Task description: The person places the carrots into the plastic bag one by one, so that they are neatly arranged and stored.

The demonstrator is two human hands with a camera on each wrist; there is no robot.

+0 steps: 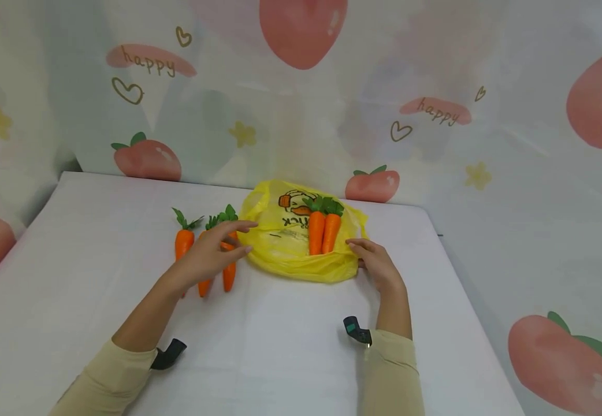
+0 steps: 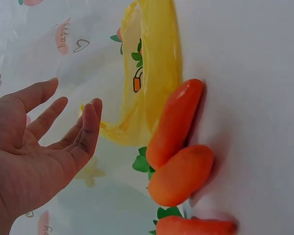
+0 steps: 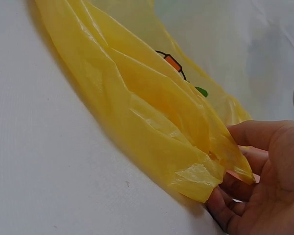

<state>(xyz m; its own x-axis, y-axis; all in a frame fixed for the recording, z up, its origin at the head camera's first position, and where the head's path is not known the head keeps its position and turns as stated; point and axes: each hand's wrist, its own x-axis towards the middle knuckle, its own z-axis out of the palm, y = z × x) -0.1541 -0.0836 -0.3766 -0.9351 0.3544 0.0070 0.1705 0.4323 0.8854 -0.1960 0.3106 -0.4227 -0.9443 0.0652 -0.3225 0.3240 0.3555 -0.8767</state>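
A yellow plastic bag (image 1: 285, 263) with a printed cartoon lies on the table, its mouth spread wide. Two orange carrots (image 1: 316, 231) with leafy green tops lie side by side within it. My right hand (image 1: 379, 266) is at the bag's right edge; in the right wrist view, thumb and fingers pinch the crumpled yellow film (image 3: 201, 176). Over three more carrots (image 1: 230, 277) left of the bag, my left hand (image 1: 210, 254) is raised with fingers spread toward the bag's left edge. It holds nothing and partly hides those carrots in the head view.
A white cloth covers the table (image 1: 280, 346). Behind it hangs a backdrop (image 1: 301, 127) printed with peaches, hearts and flowers, close to the bag's far side. Dark wrist cameras (image 1: 357, 330) stick out from both sleeves.
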